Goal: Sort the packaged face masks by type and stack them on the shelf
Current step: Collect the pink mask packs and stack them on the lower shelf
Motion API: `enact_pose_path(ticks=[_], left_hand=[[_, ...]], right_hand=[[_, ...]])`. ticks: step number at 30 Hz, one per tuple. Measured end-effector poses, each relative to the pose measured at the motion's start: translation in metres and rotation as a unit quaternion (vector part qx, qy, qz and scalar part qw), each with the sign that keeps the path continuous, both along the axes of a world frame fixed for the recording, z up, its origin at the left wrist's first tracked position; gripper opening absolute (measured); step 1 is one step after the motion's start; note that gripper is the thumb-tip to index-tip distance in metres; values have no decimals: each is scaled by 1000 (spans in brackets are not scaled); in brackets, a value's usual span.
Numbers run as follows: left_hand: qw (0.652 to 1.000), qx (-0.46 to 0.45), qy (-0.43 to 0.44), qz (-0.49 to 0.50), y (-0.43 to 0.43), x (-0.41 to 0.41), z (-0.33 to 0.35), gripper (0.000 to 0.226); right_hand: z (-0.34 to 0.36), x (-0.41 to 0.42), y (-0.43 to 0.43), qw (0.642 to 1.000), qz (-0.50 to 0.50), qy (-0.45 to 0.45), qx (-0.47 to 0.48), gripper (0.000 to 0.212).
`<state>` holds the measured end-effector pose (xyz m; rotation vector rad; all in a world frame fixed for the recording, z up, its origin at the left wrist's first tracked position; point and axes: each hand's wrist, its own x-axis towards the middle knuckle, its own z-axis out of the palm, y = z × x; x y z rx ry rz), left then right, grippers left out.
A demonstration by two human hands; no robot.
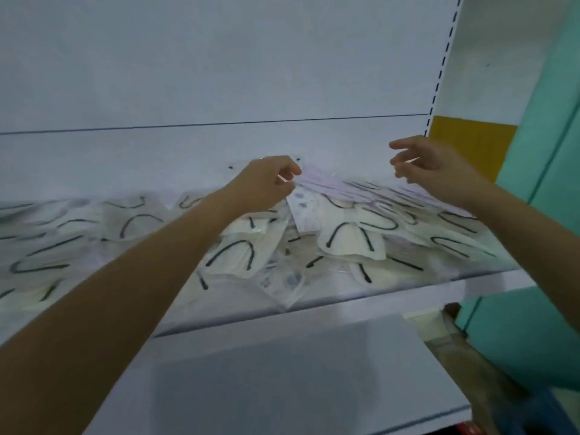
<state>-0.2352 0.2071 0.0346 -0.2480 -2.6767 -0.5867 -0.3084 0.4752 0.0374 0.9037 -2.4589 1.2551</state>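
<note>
We reach both arms toward the upper shelf (392,288), where the packaged masks lie in a loose, unsorted layer from its left edge to its right edge. Most are cream masks (348,241) with black ear loops, sealed in clear wrap and overlapping one another at all angles. A few printed packets (303,211) with small blue-grey marks sit among them near the middle; one of these lies at the shelf's front edge.

Toward the back edge, right of centre, a fan of pink packets (342,185) lies on top of the cream ones. Our left hand (266,182) is at the left end of this fan, its fingers curled and thumb pressed to fingertips, pinching the end of the pink packets, though blur softens the contact. Our right hand (434,164) hovers over the right end of the fan with its fingers loosely bent and spread, holding nothing. The two hands are well apart, with the pink packets between them.

Behind the masks rises the white back panel (219,73), and a slotted upright (443,58) runs along its right side. A lower shelf (282,372) juts out below the front edge. To the right are a yellow patch (470,146) and a teal wall (552,158).
</note>
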Motion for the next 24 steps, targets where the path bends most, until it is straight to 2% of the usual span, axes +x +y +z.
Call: enact_pose_path(ticks=[3, 5, 9, 12, 14, 16, 20, 24], left_hand=[[999, -11, -40, 32, 15, -39, -2, 33], [995, -20, -63, 70, 24, -59, -4, 36], [979, -45, -104, 170, 41, -89, -11, 41], [954, -95, -125, 257, 54, -109, -16, 63], [941, -92, -134, 297, 62, -117, -17, 78], [933, -71, -153, 319, 66, -122, -17, 89], [915, -19, -202, 350, 64, -127, -17, 98], [923, 75, -187, 329, 66, -125, -12, 78]], right_hand=[[2, -38, 28, 998, -39, -32, -34, 30], [5, -67, 45, 996, -66, -47, -20, 36], [12, -118, 72, 988, -85, -90, 97, 45], [4, -140, 86, 968, -77, -147, 186, 48], [-8, -157, 96, 949, -81, -172, 252, 61], [-18, -169, 105, 934, -89, -203, 281, 73], [-34, -185, 119, 931, -85, -242, 262, 79], [-38, -200, 126, 942, -80, -290, 149, 62]])
